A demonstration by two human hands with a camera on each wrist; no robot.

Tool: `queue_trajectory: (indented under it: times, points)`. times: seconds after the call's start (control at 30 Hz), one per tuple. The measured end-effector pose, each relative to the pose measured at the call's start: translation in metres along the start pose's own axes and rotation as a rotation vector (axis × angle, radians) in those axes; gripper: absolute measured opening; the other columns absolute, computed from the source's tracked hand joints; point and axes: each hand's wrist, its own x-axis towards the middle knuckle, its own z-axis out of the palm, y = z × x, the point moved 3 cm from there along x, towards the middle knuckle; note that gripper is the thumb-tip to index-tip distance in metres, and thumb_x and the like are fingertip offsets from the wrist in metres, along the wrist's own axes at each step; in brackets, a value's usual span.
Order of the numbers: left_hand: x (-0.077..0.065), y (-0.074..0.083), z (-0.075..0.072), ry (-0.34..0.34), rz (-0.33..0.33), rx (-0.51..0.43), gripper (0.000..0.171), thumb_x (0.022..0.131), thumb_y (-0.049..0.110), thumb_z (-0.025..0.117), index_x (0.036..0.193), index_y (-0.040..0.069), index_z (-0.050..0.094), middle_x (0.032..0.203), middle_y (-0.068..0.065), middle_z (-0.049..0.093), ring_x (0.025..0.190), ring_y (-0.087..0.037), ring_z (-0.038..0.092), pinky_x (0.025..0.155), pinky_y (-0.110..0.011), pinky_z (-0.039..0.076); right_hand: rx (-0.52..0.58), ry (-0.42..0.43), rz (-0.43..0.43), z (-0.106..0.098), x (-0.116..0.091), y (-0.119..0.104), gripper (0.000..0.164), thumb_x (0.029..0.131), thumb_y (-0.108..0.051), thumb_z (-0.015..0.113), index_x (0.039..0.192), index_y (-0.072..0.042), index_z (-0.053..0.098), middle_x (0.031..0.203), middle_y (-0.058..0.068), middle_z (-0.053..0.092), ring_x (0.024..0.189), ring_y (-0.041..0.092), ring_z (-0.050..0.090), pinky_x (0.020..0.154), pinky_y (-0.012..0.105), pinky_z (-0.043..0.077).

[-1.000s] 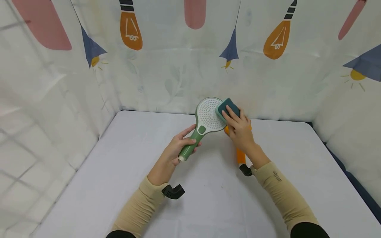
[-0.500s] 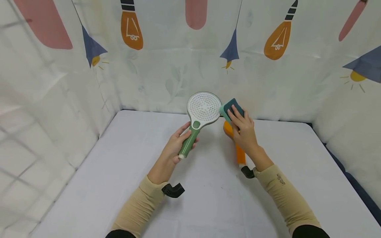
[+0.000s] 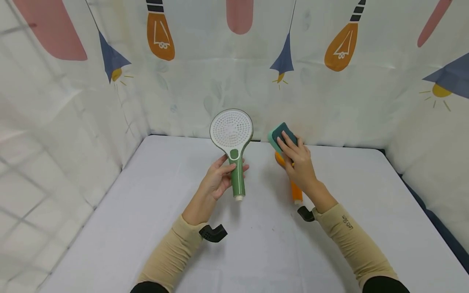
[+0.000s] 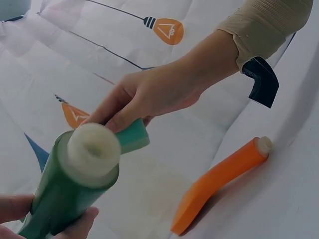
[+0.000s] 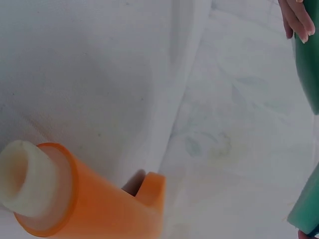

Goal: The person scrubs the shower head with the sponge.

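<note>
Head view: left hand (image 3: 216, 181) has fingers curled round the handle of a green shower head (image 3: 233, 140), held upright above the table (image 3: 146, 211); round white perforated face toward the camera, smooth plastic handle with a white threaded end at the bottom; right hand (image 3: 298, 162) pinches a teal sponge (image 3: 280, 134), just right of the shower face and apart from it; an orange shower head (image 3: 293, 185) lies flat on the white cloth under the right hand, mostly hidden by it.

Left wrist view: looks end-on at the green handle, white hollow fitting visible, which the head view lacks; sponge shows a lighter green layer under the fingers; the orange piece is seen full length, slim handle widening to a flat head, white cap at the near end.

Right wrist view: close on the orange handle's white open end, matte cloth with creases; only fingertips of the left hand and an edge of sponge show; grip itself not visible here.
</note>
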Motion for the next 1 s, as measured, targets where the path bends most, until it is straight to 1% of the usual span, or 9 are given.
queue_trajectory:
  times: [0.13,0.3,0.4,0.5,0.63,0.73,0.83,0.93,1.0]
  points:
    - [-0.001,0.0,-0.001,0.017,0.004,-0.02,0.063,0.101,-0.009,0.047,0.158,0.009,0.027,0.125,-0.017,0.064,0.095,-0.023,0.074,0.08,-0.034,0.059,0.001,-0.015,0.008,0.0,-0.003,0.0,0.042,0.091,0.015,0.064,0.132,0.007,0.064,0.143,0.025,0.054,0.134,0.057,0.041,0.097,0.077,0.035]
    - [-0.001,0.001,-0.002,0.06,0.036,-0.021,0.078,0.096,-0.017,0.051,0.158,0.023,0.027,0.11,-0.01,0.069,0.091,-0.026,0.075,0.083,-0.041,0.06,0.005,-0.017,-0.008,-0.001,-0.003,-0.005,0.042,0.09,0.016,0.065,0.131,0.008,0.064,0.142,0.027,0.054,0.133,0.059,0.042,0.097,0.078,0.034]
    - [-0.001,0.003,-0.002,0.054,0.071,0.0,0.082,0.093,-0.02,0.052,0.157,0.027,0.028,0.113,-0.01,0.065,0.092,-0.028,0.074,0.084,-0.043,0.059,0.021,-0.013,-0.036,-0.001,-0.002,-0.009,0.043,0.089,0.016,0.066,0.131,0.009,0.064,0.141,0.028,0.054,0.131,0.058,0.044,0.098,0.076,0.035]
    - [-0.001,0.004,-0.003,0.048,0.106,0.036,0.085,0.092,-0.022,0.053,0.156,0.027,0.027,0.124,-0.01,0.058,0.094,-0.028,0.074,0.085,-0.044,0.059,0.042,-0.014,-0.068,0.001,-0.001,-0.012,0.044,0.087,0.017,0.068,0.13,0.01,0.064,0.14,0.029,0.054,0.131,0.058,0.044,0.101,0.073,0.037]
    - [-0.002,0.005,-0.003,0.054,0.141,0.088,0.084,0.09,-0.023,0.056,0.155,0.024,0.028,0.138,-0.009,0.047,0.1,-0.026,0.072,0.083,-0.048,0.059,0.056,-0.02,-0.107,0.004,-0.002,-0.018,0.044,0.086,0.017,0.069,0.129,0.01,0.065,0.138,0.03,0.056,0.127,0.061,0.046,0.093,0.069,0.043]
    - [-0.002,0.005,-0.003,0.065,0.156,0.091,0.063,0.098,-0.01,0.055,0.15,0.019,0.034,0.14,-0.01,0.045,0.106,-0.026,0.07,0.084,-0.055,0.057,0.058,-0.024,-0.125,0.007,-0.002,-0.023,0.045,0.085,0.016,0.07,0.129,0.009,0.065,0.137,0.029,0.058,0.123,0.061,0.048,0.084,0.066,0.044]
    - [-0.001,0.005,-0.004,0.082,0.157,0.024,0.034,0.109,0.016,0.048,0.142,0.018,0.041,0.133,-0.011,0.049,0.109,-0.031,0.067,0.089,-0.064,0.052,0.066,-0.029,-0.14,0.009,-0.002,-0.027,0.046,0.084,0.016,0.071,0.129,0.008,0.066,0.136,0.028,0.059,0.121,0.06,0.049,0.084,0.065,0.045]
    - [-0.001,0.004,-0.006,0.103,0.158,-0.034,0.03,0.112,0.033,0.039,0.139,0.019,0.041,0.127,-0.01,0.054,0.11,-0.034,0.066,0.093,-0.07,0.046,0.068,-0.037,-0.15,0.013,-0.004,-0.032,0.047,0.083,0.015,0.072,0.129,0.008,0.066,0.136,0.026,0.06,0.123,0.06,0.049,0.087,0.067,0.046]
    - [-0.002,0.004,-0.006,0.115,0.162,-0.046,0.033,0.112,0.036,0.037,0.141,0.019,0.04,0.125,-0.01,0.056,0.11,-0.035,0.066,0.093,-0.071,0.044,0.066,-0.05,-0.154,0.015,-0.006,-0.036,0.047,0.083,0.014,0.073,0.129,0.007,0.067,0.136,0.025,0.06,0.123,0.061,0.049,0.089,0.068,0.045]
